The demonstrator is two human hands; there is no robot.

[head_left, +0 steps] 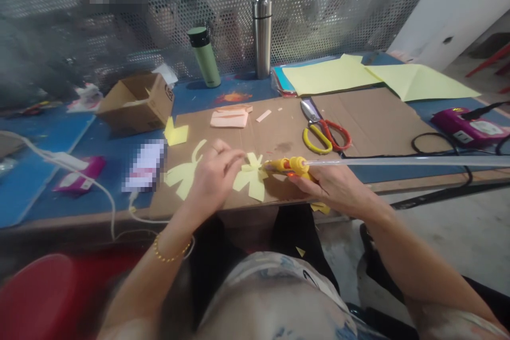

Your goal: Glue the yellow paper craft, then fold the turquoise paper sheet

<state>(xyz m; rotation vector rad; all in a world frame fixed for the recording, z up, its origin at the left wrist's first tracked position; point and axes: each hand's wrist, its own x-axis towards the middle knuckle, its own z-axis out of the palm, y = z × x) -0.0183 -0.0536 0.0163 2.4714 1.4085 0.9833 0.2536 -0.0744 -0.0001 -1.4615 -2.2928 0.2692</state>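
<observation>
In my right hand [337,188] is a yellow hot glue gun [287,166], with a long clear glue stick [398,161] reaching out of its back to the right. The gun's nozzle points left and meets the middle of a yellow paper flower cutout [255,186] lying on the cardboard [274,141]. My left hand [215,175] is closed in a pinch at the left side of that cutout; whatever is between the fingertips is too small to make out. Partly beneath my left hand lies another yellow paper cutout [184,170] with a curved strip.
Red-and-yellow-handled scissors [326,135] and pink paper pieces [229,118] lie on the cardboard. Behind stand a green bottle [207,61], a steel flask [262,40] and yellow sheets [330,77]. To the left are a cardboard box [137,109], a phone [144,164] and a white cable [113,207].
</observation>
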